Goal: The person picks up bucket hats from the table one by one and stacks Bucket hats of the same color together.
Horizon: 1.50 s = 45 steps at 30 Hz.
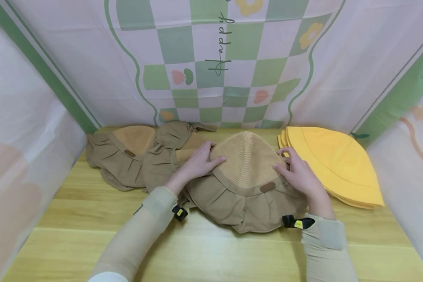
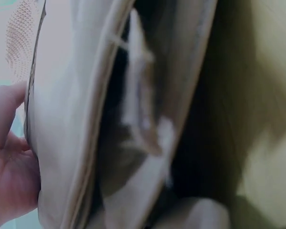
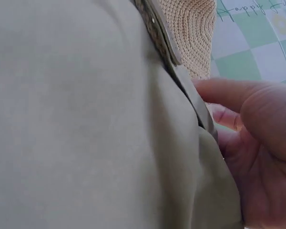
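Between both hands is a tan sun hat [image 1: 246,164] with a woven straw crown, a pleated khaki fabric brim and a small brown label. My left hand [image 1: 201,161] grips the crown's left side, thumb on the front and fingers behind. On the right side, my right hand [image 1: 297,170] pinches the crown edge the same way. Close up in the left wrist view, folds of the hat's brim [image 2: 71,119] hang beside the thumb. The right wrist view has the brim fabric [image 3: 95,119] filling most of it, with the right thumb at the band below the crown.
Two similar khaki hats lie at the left, one at the far left [image 1: 123,164] and one [image 1: 162,156] partly behind my left hand. A stack of yellow hats [image 1: 338,164] sits at the right. Printed cloth [image 1: 211,47] hangs behind the wooden table [image 1: 211,254].
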Each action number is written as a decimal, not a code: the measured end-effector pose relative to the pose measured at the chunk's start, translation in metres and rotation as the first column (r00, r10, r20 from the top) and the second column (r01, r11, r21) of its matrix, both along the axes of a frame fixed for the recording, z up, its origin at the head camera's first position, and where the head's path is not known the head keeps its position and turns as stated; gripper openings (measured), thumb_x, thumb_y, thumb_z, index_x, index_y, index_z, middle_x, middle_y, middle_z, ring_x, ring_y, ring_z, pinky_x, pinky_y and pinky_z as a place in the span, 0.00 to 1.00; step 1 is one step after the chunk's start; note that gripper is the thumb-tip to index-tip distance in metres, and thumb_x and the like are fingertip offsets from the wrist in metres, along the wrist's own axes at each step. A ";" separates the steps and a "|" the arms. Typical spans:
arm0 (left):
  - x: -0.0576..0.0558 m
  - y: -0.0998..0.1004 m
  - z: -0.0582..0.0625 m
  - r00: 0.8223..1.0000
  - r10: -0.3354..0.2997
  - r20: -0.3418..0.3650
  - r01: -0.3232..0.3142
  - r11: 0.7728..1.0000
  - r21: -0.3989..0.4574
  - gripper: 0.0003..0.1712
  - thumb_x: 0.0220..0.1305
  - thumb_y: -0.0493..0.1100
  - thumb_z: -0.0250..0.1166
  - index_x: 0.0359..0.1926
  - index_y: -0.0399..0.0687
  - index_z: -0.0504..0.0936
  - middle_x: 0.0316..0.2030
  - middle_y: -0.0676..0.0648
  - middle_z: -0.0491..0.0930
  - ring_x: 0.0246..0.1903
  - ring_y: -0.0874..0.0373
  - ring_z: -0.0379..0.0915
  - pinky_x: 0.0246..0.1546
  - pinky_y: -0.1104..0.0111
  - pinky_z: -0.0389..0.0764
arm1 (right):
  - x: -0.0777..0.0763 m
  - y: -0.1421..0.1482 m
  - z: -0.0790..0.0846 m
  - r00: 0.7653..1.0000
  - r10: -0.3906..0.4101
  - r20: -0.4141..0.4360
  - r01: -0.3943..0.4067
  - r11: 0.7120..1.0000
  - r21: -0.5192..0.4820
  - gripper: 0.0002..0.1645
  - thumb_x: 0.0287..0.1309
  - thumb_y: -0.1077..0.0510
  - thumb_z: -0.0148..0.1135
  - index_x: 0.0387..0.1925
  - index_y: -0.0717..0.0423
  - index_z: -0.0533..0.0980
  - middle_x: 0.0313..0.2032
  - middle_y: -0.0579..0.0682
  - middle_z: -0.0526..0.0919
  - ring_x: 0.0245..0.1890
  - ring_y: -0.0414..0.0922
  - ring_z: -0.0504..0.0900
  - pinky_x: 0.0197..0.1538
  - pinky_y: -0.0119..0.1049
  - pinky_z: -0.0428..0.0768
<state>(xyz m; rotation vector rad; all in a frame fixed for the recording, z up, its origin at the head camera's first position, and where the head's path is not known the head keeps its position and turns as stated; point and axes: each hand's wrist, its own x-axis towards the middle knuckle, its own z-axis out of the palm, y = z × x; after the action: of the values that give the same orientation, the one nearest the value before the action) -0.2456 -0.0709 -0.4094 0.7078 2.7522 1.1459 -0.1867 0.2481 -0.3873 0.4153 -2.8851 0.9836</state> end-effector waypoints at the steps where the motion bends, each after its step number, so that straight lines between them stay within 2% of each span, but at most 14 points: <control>1: 0.000 0.000 0.001 1.000 -0.004 0.007 0.004 1.000 0.001 0.35 0.70 0.59 0.61 0.65 0.38 0.66 0.57 0.39 0.74 0.53 0.48 0.73 0.58 0.54 0.75 | 0.000 0.000 0.001 1.000 0.006 0.007 -0.006 1.000 -0.006 0.28 0.72 0.55 0.57 0.65 0.62 0.61 0.52 0.68 0.83 0.49 0.60 0.84 0.52 0.53 0.76; 5: -0.001 -0.005 0.006 0.999 -0.020 0.049 0.021 1.000 -0.022 0.38 0.70 0.61 0.60 0.68 0.39 0.65 0.60 0.39 0.73 0.54 0.49 0.73 0.59 0.55 0.76 | 0.000 0.000 0.003 1.000 0.011 0.003 -0.011 1.000 -0.010 0.34 0.72 0.56 0.57 0.72 0.63 0.58 0.59 0.72 0.77 0.58 0.67 0.77 0.61 0.63 0.70; 9: -0.006 -0.012 0.010 0.995 -0.060 0.079 0.065 0.996 -0.060 0.39 0.73 0.62 0.55 0.72 0.40 0.62 0.63 0.40 0.73 0.60 0.50 0.73 0.63 0.57 0.75 | 0.002 0.001 0.008 1.000 -0.021 -0.008 0.021 1.000 -0.003 0.32 0.71 0.56 0.57 0.70 0.65 0.63 0.59 0.73 0.76 0.59 0.68 0.74 0.62 0.65 0.68; 11: -0.010 -0.015 0.012 0.995 -0.074 0.071 0.079 0.995 -0.063 0.37 0.76 0.61 0.50 0.73 0.40 0.63 0.64 0.40 0.74 0.62 0.49 0.73 0.65 0.57 0.74 | 0.004 0.002 0.010 0.999 -0.038 -0.012 0.038 0.999 -0.006 0.31 0.71 0.56 0.57 0.69 0.65 0.65 0.59 0.72 0.76 0.59 0.68 0.74 0.62 0.64 0.68; 13: -0.014 -0.019 0.015 0.997 -0.068 0.046 0.070 0.995 -0.065 0.33 0.78 0.59 0.46 0.71 0.41 0.66 0.62 0.41 0.76 0.62 0.49 0.73 0.65 0.56 0.73 | 0.005 0.003 0.012 0.999 -0.044 -0.018 0.043 0.999 -0.013 0.30 0.72 0.56 0.57 0.69 0.65 0.66 0.59 0.71 0.76 0.59 0.67 0.74 0.62 0.64 0.68; 16: -0.020 -0.027 0.020 0.999 -0.021 -0.026 0.019 0.996 -0.082 0.28 0.80 0.54 0.44 0.68 0.42 0.72 0.59 0.41 0.78 0.61 0.47 0.74 0.64 0.55 0.74 | 0.007 0.004 0.016 0.999 -0.042 -0.031 0.041 0.999 -0.026 0.29 0.72 0.55 0.57 0.68 0.62 0.67 0.59 0.70 0.77 0.58 0.65 0.75 0.61 0.63 0.68; 19: -0.024 -0.035 0.022 0.995 0.026 -0.099 -0.040 0.990 -0.137 0.22 0.80 0.48 0.48 0.64 0.43 0.75 0.58 0.41 0.79 0.59 0.47 0.76 0.62 0.55 0.75 | 0.009 0.005 0.020 0.998 -0.038 -0.052 0.037 0.999 -0.026 0.28 0.71 0.55 0.58 0.68 0.62 0.68 0.59 0.70 0.77 0.58 0.65 0.75 0.60 0.62 0.69; 22: -0.026 -0.043 0.024 0.987 0.049 -0.151 -0.084 0.969 -0.234 0.20 0.77 0.44 0.53 0.64 0.46 0.76 0.61 0.42 0.78 0.61 0.46 0.74 0.65 0.50 0.72 | 0.012 0.007 0.023 0.997 -0.043 -0.064 0.042 0.999 -0.022 0.28 0.71 0.55 0.58 0.67 0.62 0.68 0.58 0.70 0.78 0.58 0.66 0.75 0.59 0.62 0.69; 26: -0.025 -0.048 0.022 0.984 0.043 -0.172 -0.106 0.921 -0.374 0.21 0.75 0.45 0.56 0.66 0.50 0.75 0.64 0.44 0.76 0.66 0.45 0.70 0.69 0.43 0.64 | 0.013 0.011 0.024 0.997 -0.050 -0.061 0.050 0.999 -0.016 0.29 0.71 0.55 0.58 0.68 0.63 0.68 0.58 0.71 0.77 0.57 0.67 0.75 0.59 0.63 0.69; 29: -0.025 -0.049 0.019 0.988 0.008 -0.153 -0.074 0.901 -0.428 0.22 0.74 0.46 0.58 0.66 0.50 0.75 0.65 0.44 0.75 0.66 0.45 0.70 0.69 0.44 0.65 | 0.013 0.014 0.024 0.997 -0.051 -0.052 0.051 0.999 -0.011 0.29 0.71 0.55 0.58 0.68 0.64 0.67 0.58 0.71 0.77 0.58 0.67 0.74 0.59 0.63 0.69; 35: -0.028 -0.047 0.007 0.987 -0.081 -0.141 0.009 0.893 -0.451 0.19 0.74 0.46 0.59 0.62 0.48 0.78 0.60 0.45 0.81 0.59 0.48 0.78 0.64 0.54 0.75 | 0.014 0.018 0.022 0.998 -0.047 -0.035 0.047 0.999 0.000 0.29 0.72 0.55 0.57 0.68 0.65 0.66 0.57 0.72 0.78 0.57 0.67 0.75 0.59 0.64 0.69; 38: -0.030 -0.046 0.002 0.982 -0.091 -0.164 0.006 0.890 -0.456 0.17 0.74 0.45 0.59 0.60 0.47 0.80 0.57 0.45 0.83 0.56 0.49 0.80 0.61 0.57 0.77 | 0.013 0.020 0.021 0.998 -0.045 -0.032 0.045 0.999 0.007 0.29 0.72 0.55 0.57 0.68 0.66 0.66 0.58 0.72 0.77 0.58 0.67 0.74 0.59 0.64 0.69; 45: -0.030 -0.044 -0.001 0.981 -0.075 -0.177 -0.024 0.866 -0.499 0.17 0.74 0.46 0.59 0.59 0.48 0.80 0.56 0.45 0.83 0.55 0.48 0.81 0.58 0.55 0.79 | 0.013 0.022 0.020 0.999 -0.039 -0.027 0.040 0.999 0.018 0.29 0.72 0.55 0.56 0.68 0.67 0.66 0.58 0.72 0.77 0.58 0.68 0.74 0.60 0.65 0.68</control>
<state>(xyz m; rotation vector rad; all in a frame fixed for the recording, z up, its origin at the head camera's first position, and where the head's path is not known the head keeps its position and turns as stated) -0.2759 -0.1151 -0.4107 0.8066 2.9852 0.3264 -0.1738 0.2705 -0.3671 0.3680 -2.8691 0.9382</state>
